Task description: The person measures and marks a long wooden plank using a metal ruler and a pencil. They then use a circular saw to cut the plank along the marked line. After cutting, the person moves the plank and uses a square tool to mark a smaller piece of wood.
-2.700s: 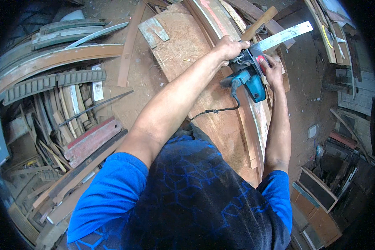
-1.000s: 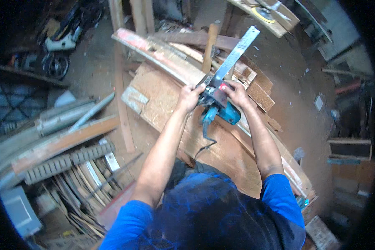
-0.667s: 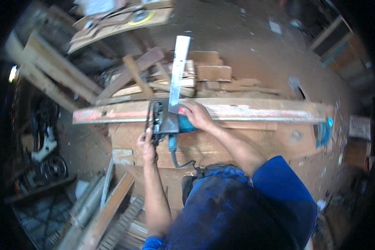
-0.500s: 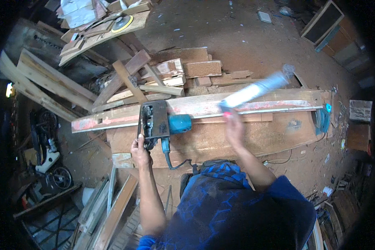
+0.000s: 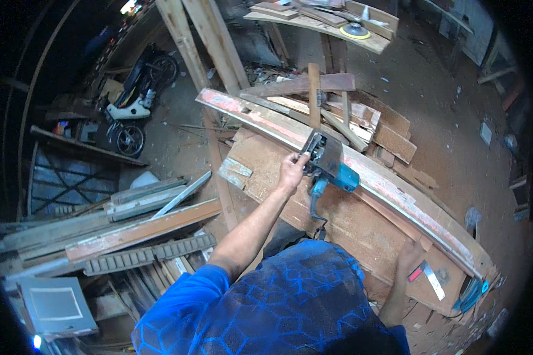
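Observation:
My left hand (image 5: 292, 171) is closed on the near left end of a corded power tool with a dark flat base plate (image 5: 331, 149) and a teal motor housing (image 5: 345, 177). The tool rests on a long timber beam (image 5: 391, 188) with worn pink and white paint, its plate facing up. Toward the beam's right end, my right hand (image 5: 410, 255) is blurred and its fingers are unclear. Close beside it, a flat hand tool with a red and dark handle and a shiny blade (image 5: 434, 283) lies over the wide brown board (image 5: 373, 248).
Scrap wood (image 5: 391, 142) is piled behind the beam. A low bench (image 5: 373, 42) at the back carries a yellow-rimmed sanding disc (image 5: 355, 31). Left are a motorbike (image 5: 130, 111) and stacked planks (image 5: 142, 231). Coiled teal cord (image 5: 469, 300) sits by the beam's right end.
The view has turned left, so the scene appears rotated. My right hand has brought the bladed hand tool down from above the beam to the board. My left hand stays on the power tool.

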